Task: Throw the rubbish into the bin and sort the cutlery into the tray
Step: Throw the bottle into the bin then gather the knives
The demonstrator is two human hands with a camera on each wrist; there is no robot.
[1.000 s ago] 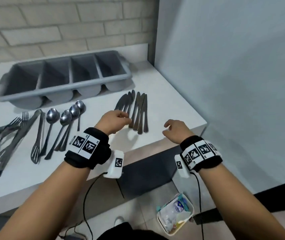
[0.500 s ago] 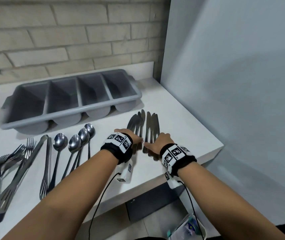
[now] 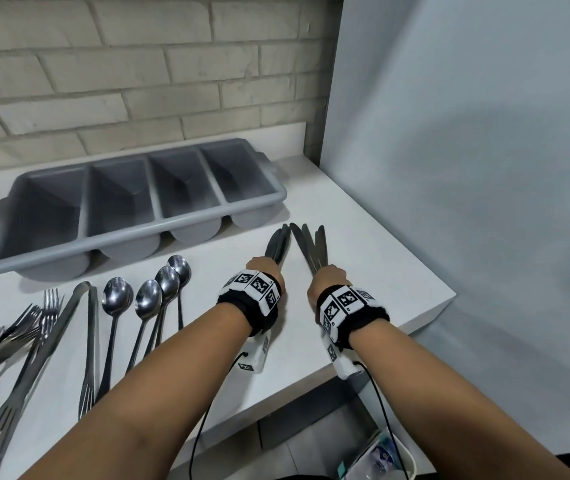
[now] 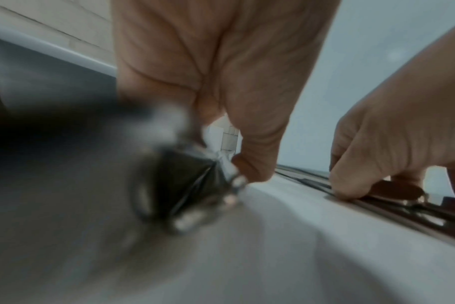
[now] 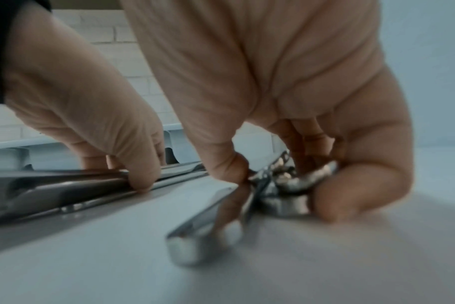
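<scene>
Several table knives lie on the white counter [image 3: 380,271] in front of the grey four-compartment tray [image 3: 138,233], split into two bunches. My left hand [image 3: 264,266] grips the handles of the left bunch of knives [image 3: 278,244]. My right hand [image 3: 328,277] grips the right bunch of knives [image 3: 313,247]. The blades fan apart towards the tray. In the left wrist view my left hand [image 4: 221,164] curls round blurred handle ends. In the right wrist view my right hand [image 5: 286,181] pinches handles against the counter. All tray compartments look empty.
Several spoons [image 3: 148,296], a pair of tongs [image 3: 89,341] and several forks [image 3: 16,334] lie on the counter to the left. A white bin [image 3: 380,459] with wrappers in it stands on the floor below the counter's front right corner. A grey wall closes the right side.
Both hands moved forward onto the knives and closed round the handles. The single row of knives is now split into two bunches that angle apart.
</scene>
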